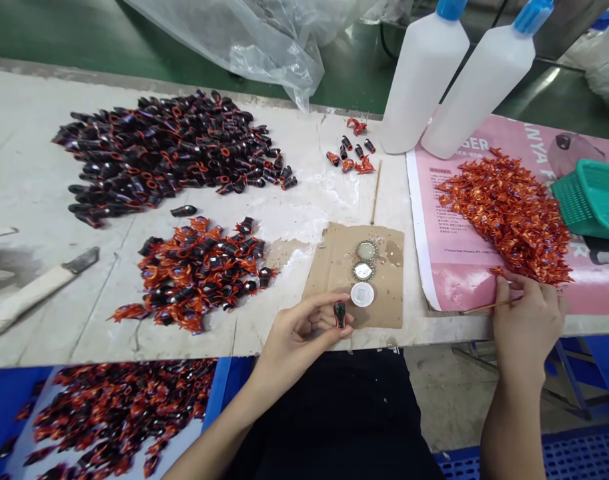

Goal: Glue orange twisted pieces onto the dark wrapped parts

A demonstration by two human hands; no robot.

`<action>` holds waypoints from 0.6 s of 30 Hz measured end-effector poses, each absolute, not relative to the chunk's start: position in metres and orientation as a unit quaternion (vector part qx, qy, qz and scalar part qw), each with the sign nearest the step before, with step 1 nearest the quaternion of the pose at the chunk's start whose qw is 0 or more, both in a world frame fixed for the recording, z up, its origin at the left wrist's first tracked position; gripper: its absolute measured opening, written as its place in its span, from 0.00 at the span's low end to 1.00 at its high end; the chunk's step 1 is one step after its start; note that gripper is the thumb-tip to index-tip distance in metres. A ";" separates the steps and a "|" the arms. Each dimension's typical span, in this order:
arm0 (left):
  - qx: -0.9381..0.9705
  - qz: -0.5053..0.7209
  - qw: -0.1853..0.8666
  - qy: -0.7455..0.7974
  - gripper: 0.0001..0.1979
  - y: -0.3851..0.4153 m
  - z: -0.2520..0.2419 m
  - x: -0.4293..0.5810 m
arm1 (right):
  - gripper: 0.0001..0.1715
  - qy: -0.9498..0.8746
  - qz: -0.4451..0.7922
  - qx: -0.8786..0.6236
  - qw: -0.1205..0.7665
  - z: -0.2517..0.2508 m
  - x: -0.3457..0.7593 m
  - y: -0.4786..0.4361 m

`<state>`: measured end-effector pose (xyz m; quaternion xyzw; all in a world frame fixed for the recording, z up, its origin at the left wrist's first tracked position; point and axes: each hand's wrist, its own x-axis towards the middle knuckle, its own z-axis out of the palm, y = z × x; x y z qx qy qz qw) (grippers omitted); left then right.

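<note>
My left hand [297,337] pinches a small black tube piece [339,313] between thumb and fingers, just in front of a brown cardboard scrap [384,293]. On the cardboard lie three round caps [363,271] in a row. My right hand [527,320] is closed on a thin wooden stick [484,307] at the near edge of a heap of orange foil pieces [509,213] on a pink printed sheet [454,280].
A large pile of black tubes [164,150] and a mixed black-orange pile [199,270] lie on the white table [34,173]. Two white bottles [424,73] stand at the back, a green basket [591,197] at right, a knife [39,287] at left, a blue tray [109,413] below.
</note>
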<state>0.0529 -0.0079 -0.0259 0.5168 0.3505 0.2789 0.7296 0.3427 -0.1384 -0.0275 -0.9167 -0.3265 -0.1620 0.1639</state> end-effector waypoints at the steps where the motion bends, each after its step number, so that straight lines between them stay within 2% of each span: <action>1: 0.513 0.276 0.731 0.356 0.13 -0.008 -0.024 0.054 | 0.32 -0.327 -0.154 -0.918 0.166 -0.027 0.343 -0.139; 9: 0.521 0.274 0.725 0.357 0.13 -0.006 -0.017 0.056 | 0.29 -0.353 -0.124 -0.903 0.214 -0.026 0.331 -0.142; 12: 0.542 0.279 0.711 0.350 0.14 -0.008 -0.015 0.058 | 0.24 -0.347 -0.098 -0.893 0.271 -0.016 0.311 -0.140; 14: 0.564 0.293 0.695 0.337 0.13 -0.010 -0.013 0.062 | 0.20 -0.342 -0.063 -0.874 0.340 -0.006 0.289 -0.136; 18: 0.627 0.328 0.650 0.279 0.12 -0.013 -0.012 0.073 | 0.11 -0.427 0.093 -0.796 0.418 0.011 0.238 -0.126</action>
